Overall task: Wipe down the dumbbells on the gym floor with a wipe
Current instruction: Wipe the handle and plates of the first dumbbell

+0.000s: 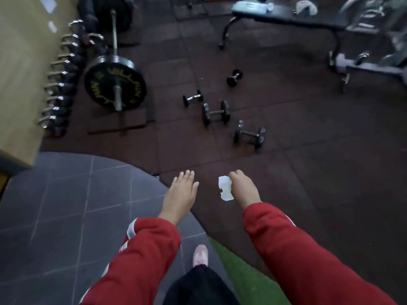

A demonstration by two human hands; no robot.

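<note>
Right hand (243, 187) out in front, fingers curled round a small white wipe (225, 188), which hangs from the grip over the dark rubber floor (308, 172). Left hand (182, 191) is flat and loose beside it, fingers straight, holding nothing. Both arms are in red sleeves (308, 249), and one foot (200, 255) shows below, planted where grey tile (66, 205) meets a strip of green turf (237, 278).

Now the job itself: four dumbbells lie ahead on the rubber, well clear of both hands. Nearest is the one off to the right (249, 134); beyond it a second (216, 113); then a smaller one to its left (192, 98); and the farthest, a small one (234, 77), sits alone further back. No hand is on any of them and the wipe touches nothing, so by my reading the wiping has not begun on these four. Whether any is already clean, the view cannot say; it is dim and a little blurred. Everything looks left to do: close the gap, get down, wipe each in turn.

Containers? Precious little. A rack of dumbbells (59, 84) runs along the left wall, filled down its length, with a loaded barbell (115, 84) beside it. Farther back stands a bench (286, 18) with a pale object on its pad, too blurred to name. No tub or bin for wipes in sight.
</note>
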